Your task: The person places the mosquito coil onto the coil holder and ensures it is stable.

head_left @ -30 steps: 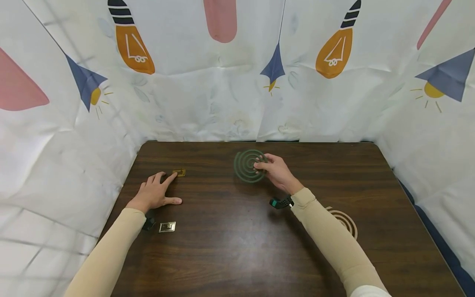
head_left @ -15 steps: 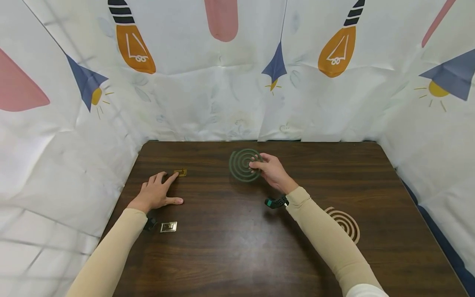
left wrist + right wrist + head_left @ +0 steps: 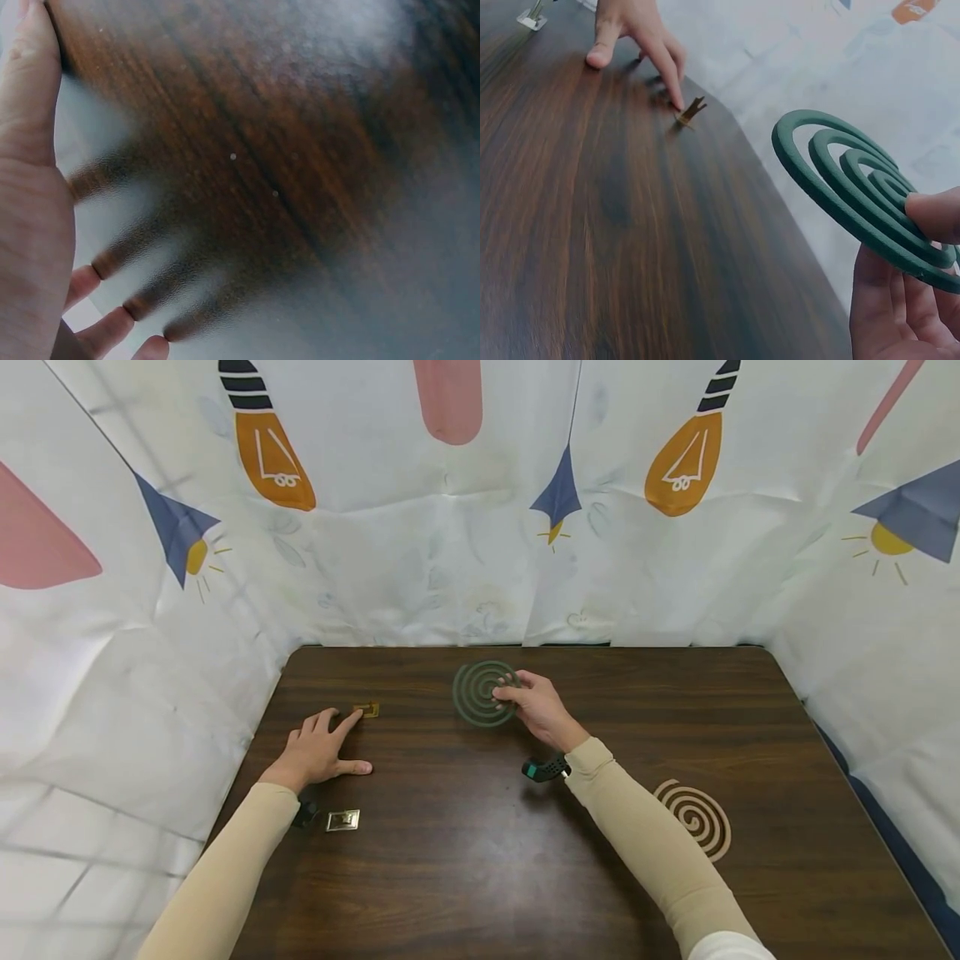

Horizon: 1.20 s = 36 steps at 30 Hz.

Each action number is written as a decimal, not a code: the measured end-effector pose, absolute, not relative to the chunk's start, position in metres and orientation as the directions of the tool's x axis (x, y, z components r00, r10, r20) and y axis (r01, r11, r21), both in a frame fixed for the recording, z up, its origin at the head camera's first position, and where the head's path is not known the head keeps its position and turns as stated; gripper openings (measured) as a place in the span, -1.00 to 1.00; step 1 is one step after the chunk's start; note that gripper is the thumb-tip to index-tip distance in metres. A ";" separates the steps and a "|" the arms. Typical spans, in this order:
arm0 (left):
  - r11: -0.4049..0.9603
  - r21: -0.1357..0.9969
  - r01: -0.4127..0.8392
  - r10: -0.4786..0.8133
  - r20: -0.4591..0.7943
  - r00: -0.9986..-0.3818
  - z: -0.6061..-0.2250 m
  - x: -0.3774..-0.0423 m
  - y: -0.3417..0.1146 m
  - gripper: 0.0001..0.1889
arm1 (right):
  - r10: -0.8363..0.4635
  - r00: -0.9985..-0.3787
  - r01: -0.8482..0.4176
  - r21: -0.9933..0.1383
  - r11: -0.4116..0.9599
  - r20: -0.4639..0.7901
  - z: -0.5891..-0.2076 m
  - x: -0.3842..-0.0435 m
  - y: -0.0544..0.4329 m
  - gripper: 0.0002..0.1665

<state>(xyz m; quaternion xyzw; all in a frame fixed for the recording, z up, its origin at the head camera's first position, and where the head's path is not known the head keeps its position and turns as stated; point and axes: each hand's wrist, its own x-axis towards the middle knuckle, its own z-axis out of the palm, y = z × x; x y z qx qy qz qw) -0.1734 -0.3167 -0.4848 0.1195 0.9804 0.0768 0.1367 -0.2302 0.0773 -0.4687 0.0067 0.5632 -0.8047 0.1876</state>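
Observation:
My right hand (image 3: 542,708) pinches a green mosquito coil (image 3: 799,161) by its right side, thumb on top and fingers beneath. In the right wrist view the coil is held tilted above the table. My left hand (image 3: 313,750) rests spread on the table at the left. Its index fingertip touches a small gold-coloured metal coil stand (image 3: 370,710), whose upright prongs show in the right wrist view. A silver-coloured stand (image 3: 343,821) lies nearer, below the left hand. In the left wrist view only the hand and blurred wood appear.
A tan mosquito coil (image 3: 726,827) lies flat on the brown wooden table (image 3: 465,877), beside my right forearm. White printed cloth (image 3: 450,560) hangs behind the table and at both sides.
My right hand has carried the green coil a little to the left, towards the gold-coloured stand. More of the tan coil is uncovered. The left hand stays in place.

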 end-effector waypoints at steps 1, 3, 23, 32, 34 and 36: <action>0.960 0.182 0.214 0.255 -0.249 -0.934 -0.485 -0.173 -0.317 0.13 | -0.295 -0.929 0.312 -0.902 -0.297 -0.224 -0.469 -0.230 0.075 -0.52; 0.960 0.180 0.215 0.256 -0.248 -0.934 -0.485 -0.173 -0.317 0.13 | -0.300 -0.926 0.321 -0.897 -0.303 -0.230 -0.471 -0.230 0.072 -0.51; 0.958 0.182 0.219 0.260 -0.244 -0.934 -0.487 -0.174 -0.319 0.13 | -0.319 -0.915 0.350 -0.879 -0.323 -0.246 -0.480 -0.232 0.042 -0.60; 0.957 0.172 0.233 0.268 -0.225 -0.937 -0.489 -0.173 -0.320 0.13 | -0.336 -0.911 0.347 -0.882 -0.317 -0.238 -0.480 -0.234 0.030 -0.71; 0.957 0.172 0.232 0.267 -0.224 -0.937 -0.489 -0.174 -0.320 0.14 | -0.340 -0.911 0.346 -0.882 -0.319 -0.234 -0.481 -0.234 0.027 -0.70; 0.956 0.179 0.232 0.269 -0.221 -0.937 -0.490 -0.174 -0.321 0.14 | -0.339 -0.911 0.346 -0.881 -0.324 -0.234 -0.482 -0.235 0.024 -0.68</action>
